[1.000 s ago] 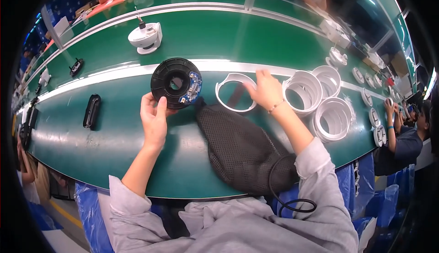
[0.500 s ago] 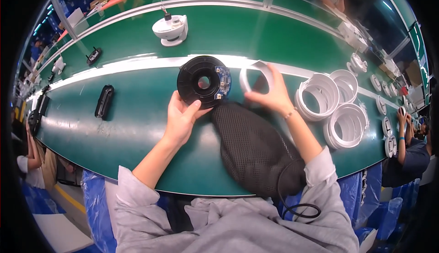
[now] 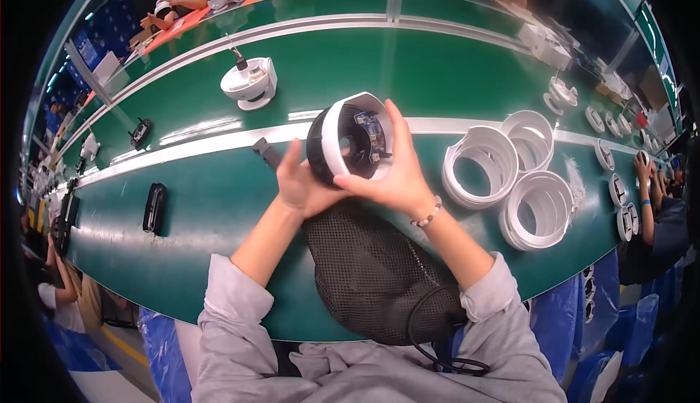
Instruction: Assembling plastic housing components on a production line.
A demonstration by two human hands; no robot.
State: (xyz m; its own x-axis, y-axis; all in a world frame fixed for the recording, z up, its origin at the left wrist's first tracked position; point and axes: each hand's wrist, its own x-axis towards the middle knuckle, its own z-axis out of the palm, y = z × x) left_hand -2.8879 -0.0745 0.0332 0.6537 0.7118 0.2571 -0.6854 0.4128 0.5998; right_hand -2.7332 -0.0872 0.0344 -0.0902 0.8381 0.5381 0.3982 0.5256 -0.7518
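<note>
My left hand [image 3: 312,188] is closed under a black round housing [image 3: 316,151]. Inside the housing a blue circuit board [image 3: 370,135] shows. A white plastic ring [image 3: 333,141] sits around the housing, tilted toward the right, and my right hand [image 3: 399,170] grips it with the thumb in front and fingers behind. Whether the ring is fully seated I cannot tell. Below both hands a black mesh bag-like piece [image 3: 372,275] with a black cord [image 3: 417,315] lies on the table. A dark flat piece [image 3: 267,152] sticks out beyond my left fingers.
Three stacks of white rings [image 3: 477,162] stand to my right. A black elongated part [image 3: 154,208] lies at left. Beyond the pale rail [image 3: 437,126] stands a white device [image 3: 249,82] with wires. White oval parts [image 3: 617,190] line the right side. Other people work around.
My right hand has brought the white ring leftward onto the black housing, which has turned to face right. My left hand has shifted under it. The view has moved a little.
</note>
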